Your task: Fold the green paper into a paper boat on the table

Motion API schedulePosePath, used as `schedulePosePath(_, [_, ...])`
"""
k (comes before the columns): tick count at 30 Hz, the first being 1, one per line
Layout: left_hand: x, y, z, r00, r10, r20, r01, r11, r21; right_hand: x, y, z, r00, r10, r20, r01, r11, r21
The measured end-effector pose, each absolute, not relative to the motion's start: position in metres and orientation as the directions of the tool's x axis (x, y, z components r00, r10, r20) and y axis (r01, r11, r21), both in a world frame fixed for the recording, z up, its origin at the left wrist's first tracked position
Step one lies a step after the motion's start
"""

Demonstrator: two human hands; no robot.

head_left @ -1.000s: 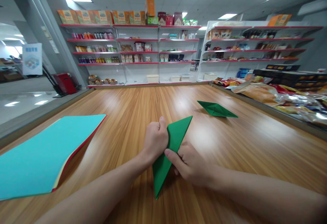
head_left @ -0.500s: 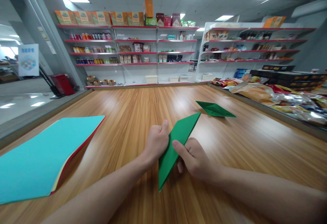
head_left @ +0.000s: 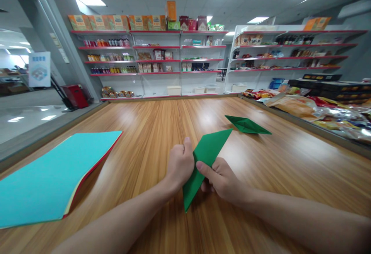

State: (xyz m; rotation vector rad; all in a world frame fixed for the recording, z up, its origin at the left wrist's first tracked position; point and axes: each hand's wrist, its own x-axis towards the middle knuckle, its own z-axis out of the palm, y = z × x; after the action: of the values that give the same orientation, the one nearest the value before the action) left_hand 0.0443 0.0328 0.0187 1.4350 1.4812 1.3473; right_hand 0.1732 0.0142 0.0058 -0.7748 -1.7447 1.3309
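A green piece of folded paper (head_left: 211, 146), shaped like a slanted parallelogram with pointed ends, is held up above the wooden table (head_left: 150, 130). My left hand (head_left: 181, 163) is closed against its left edge with the thumb pointing up; the fingers behind the paper are hidden. From the right, my right hand (head_left: 224, 178) pinches the paper, thumb on the near face and fingers behind. Farther back to the right, a second green folded paper (head_left: 247, 125) with pointed ends and a creased middle lies on the table.
A stack of coloured paper sheets (head_left: 63, 173), turquoise on top, lies on the left with its right edge curling up. Packaged snacks (head_left: 295, 107) and black boxes (head_left: 330, 88) lie beyond the table's right edge. Stocked shelves (head_left: 156, 59) stand behind.
The green folded paper has tilted slightly in my hands, its lower tip rising a little. Both hands keep their hold. The whole view has shifted slightly.
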Motion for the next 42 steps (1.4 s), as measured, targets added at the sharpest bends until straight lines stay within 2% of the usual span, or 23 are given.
schedulePosePath(4, [0.047,0.031,0.023,-0.113,0.99,0.087,0.015,-0.086,0.996,0.175,0.019,0.005,-0.577,0.787,0.218,-0.113,0.187,-0.976])
schedulePosePath(6, [0.047,0.032,0.024,-0.126,0.991,0.046,-0.034,-0.051,0.998,0.174,0.021,0.003,-0.582,0.792,0.184,-0.106,0.151,-0.983])
schedulePosePath(8, [0.046,0.034,0.023,-0.186,0.981,0.062,0.001,-0.063,0.998,0.173,0.022,0.002,-0.577,0.803,0.153,-0.046,0.154,-0.987])
schedulePosePath(12, [0.043,0.035,0.021,-0.264,0.955,0.138,0.115,-0.111,0.987,0.17,0.015,0.001,-0.683,0.72,0.123,0.124,0.28,-0.952])
schedulePosePath(18, [0.045,0.033,0.013,-0.122,0.964,0.237,0.202,-0.21,0.957,0.175,0.019,-0.001,-0.61,0.787,0.09,0.168,0.24,-0.956])
schedulePosePath(20, [0.046,0.034,0.011,-0.119,0.967,0.225,0.213,-0.197,0.957,0.176,0.024,-0.001,-0.6,0.795,0.085,0.172,0.233,-0.957])
schedulePosePath(23, [0.045,0.035,0.011,-0.208,0.956,0.209,0.229,-0.16,0.96,0.176,0.026,0.001,-0.645,0.76,0.076,0.199,0.264,-0.944])
schedulePosePath(27, [0.044,0.037,0.014,-0.285,0.941,0.182,0.233,-0.116,0.965,0.175,0.02,0.005,-0.762,0.643,0.076,0.25,0.401,-0.882])
schedulePosePath(31, [0.048,0.035,0.015,-0.204,0.978,0.042,0.141,-0.013,0.99,0.177,0.015,0.011,-0.826,0.537,0.174,0.213,0.582,-0.785])
schedulePosePath(34, [0.05,0.033,0.015,-0.178,0.983,-0.039,0.06,0.05,0.997,0.177,0.014,0.013,-0.824,0.528,0.204,0.209,0.618,-0.757])
schedulePosePath(38, [0.047,0.032,0.015,-0.304,0.952,0.033,0.093,-0.005,0.996,0.171,0.008,0.015,-0.78,0.616,0.109,0.321,0.543,-0.776])
schedulePosePath(42, [0.045,0.033,0.014,-0.337,0.939,0.069,0.142,-0.022,0.99,0.168,0.003,0.018,-0.811,0.58,0.078,0.355,0.594,-0.722])
